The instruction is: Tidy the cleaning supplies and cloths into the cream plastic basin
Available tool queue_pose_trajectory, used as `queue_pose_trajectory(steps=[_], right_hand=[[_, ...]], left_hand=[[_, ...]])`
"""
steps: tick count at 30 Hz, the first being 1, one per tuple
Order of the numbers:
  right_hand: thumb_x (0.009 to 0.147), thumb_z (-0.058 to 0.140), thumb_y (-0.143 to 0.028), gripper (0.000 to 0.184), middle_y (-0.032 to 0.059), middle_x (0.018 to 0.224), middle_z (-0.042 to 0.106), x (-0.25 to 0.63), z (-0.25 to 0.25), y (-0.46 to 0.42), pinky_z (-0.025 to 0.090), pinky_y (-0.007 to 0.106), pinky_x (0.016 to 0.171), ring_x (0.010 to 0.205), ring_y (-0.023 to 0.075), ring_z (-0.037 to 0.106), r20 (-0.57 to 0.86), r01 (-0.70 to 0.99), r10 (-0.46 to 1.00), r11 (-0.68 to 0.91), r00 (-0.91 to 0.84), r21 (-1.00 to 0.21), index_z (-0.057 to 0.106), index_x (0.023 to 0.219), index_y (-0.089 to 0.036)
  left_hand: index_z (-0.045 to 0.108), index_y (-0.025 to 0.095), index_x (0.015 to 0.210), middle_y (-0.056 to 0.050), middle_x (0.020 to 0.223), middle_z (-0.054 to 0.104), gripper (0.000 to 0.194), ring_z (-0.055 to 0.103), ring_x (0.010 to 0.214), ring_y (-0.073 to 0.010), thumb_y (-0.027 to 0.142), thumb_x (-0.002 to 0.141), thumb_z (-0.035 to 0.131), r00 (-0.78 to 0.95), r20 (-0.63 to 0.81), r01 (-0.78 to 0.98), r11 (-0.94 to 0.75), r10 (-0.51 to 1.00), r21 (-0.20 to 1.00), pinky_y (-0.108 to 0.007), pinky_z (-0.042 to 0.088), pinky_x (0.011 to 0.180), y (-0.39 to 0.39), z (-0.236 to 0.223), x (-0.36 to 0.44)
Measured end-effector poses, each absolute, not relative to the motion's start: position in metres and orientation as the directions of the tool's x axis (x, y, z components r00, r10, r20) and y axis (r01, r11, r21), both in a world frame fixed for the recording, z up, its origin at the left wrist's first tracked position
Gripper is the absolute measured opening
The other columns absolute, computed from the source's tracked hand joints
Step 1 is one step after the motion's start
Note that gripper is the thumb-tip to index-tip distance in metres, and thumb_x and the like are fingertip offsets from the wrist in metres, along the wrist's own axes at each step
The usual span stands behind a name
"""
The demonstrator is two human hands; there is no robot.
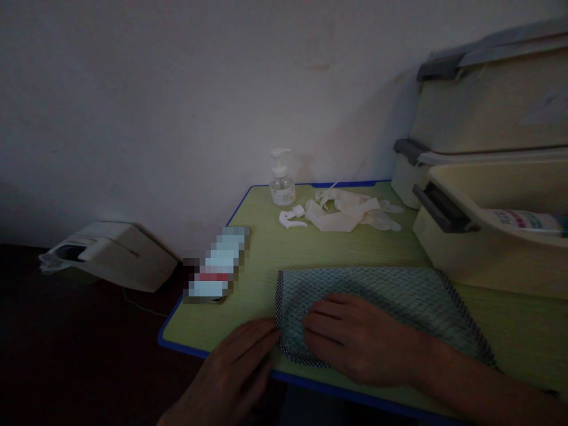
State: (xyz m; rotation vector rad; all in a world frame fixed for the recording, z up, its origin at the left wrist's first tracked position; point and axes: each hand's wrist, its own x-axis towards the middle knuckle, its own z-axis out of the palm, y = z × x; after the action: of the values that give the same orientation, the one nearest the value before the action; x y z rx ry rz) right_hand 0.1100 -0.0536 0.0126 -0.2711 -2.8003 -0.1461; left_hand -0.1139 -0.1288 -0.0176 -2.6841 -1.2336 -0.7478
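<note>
Room: dimly lit; a plain pale wall (186, 106), marked in places, backs the work area, and the floor (89, 343) at left is dark. Tabletop (275, 248): pale green, blue-edged, its far side close to the wall. Two lidded boxes (488, 112), stacked, occupy the far right. An open cream bin (488, 266) stands before them, partly hiding the lower one; a printed container (528, 222) lies inside. A white bin (128, 254) is beyond the tabletop's left edge.

A blue-green woven cloth (408, 302) with checked trim lies flat at the near edge, its far right corner near the open bin. The right hand (350, 340) rests palm down upon it, fingers bent, hand and forearm obscuring part of it; grip on the fabric cannot be determined. The left hand (235, 361) has its fingertips at the cloth's left border; whether they pinch it cannot be determined.

Remaining items: crumpled white gloves (339, 213), a pixelated phone (219, 263) at left, an upright pump bottle (283, 186), and a small curved white piece (290, 219) beside the gloves.
</note>
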Motion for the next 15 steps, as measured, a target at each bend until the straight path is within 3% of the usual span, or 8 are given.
queue_pose_trajectory(steps=[11,15], right_hand=[[0.085,0.049,-0.022,0.009,-0.0008,0.084,0.059,0.1086,0.0137,-0.0566,0.036,0.030,0.067,0.075,0.0149,0.048,0.187,0.235,0.230,0.972,-0.955,0.002,0.055,0.081,-0.018],[0.085,0.047,-0.026,0.013,0.0018,0.088,0.059,0.1089,0.0140,-0.0572,0.037,0.031,0.071,0.081,0.0167,0.050,0.143,0.235,0.240,0.971,-0.960,-0.049,0.057,0.087,-0.018]], left_hand=[[0.053,0.013,0.112,-0.014,0.117,0.053,0.032,0.051,0.111,-0.0197,0.009,0.082,0.042,0.526,0.415,0.778,-0.617,0.743,0.117,-0.032,0.051,0.089,-0.1348,-0.0261,-0.1140],[0.052,0.014,0.113,-0.011,0.119,0.054,0.036,0.046,0.115,-0.0200,0.005,0.079,0.042,0.564,0.371,0.763,-0.637,0.738,0.106,-0.032,0.047,0.094,-0.1339,-0.0256,-0.1140]])
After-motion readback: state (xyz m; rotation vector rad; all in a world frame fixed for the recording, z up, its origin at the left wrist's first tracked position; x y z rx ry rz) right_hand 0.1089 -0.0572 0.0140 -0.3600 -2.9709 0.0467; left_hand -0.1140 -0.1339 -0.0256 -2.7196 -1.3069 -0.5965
